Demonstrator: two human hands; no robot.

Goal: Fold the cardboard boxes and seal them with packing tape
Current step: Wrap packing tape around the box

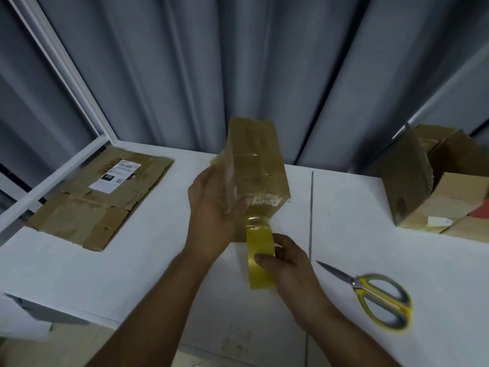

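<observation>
A small folded cardboard box (258, 160), shiny with tape, is tilted up over the middle of the white table (148, 271). My left hand (211, 205) grips its left side and near end, thumb on the near edge. My right hand (285, 263) holds a yellowish roll of packing tape (260, 258) just below the box. A strip of tape (258, 218) runs from the roll up to the box's near end.
Yellow-handled scissors (375, 295) lie on the table at the right. A flattened cardboard box with a white label (103, 194) lies at the left. Several boxes sit in an open carton (439, 181) at the far right. Grey curtains hang behind the table.
</observation>
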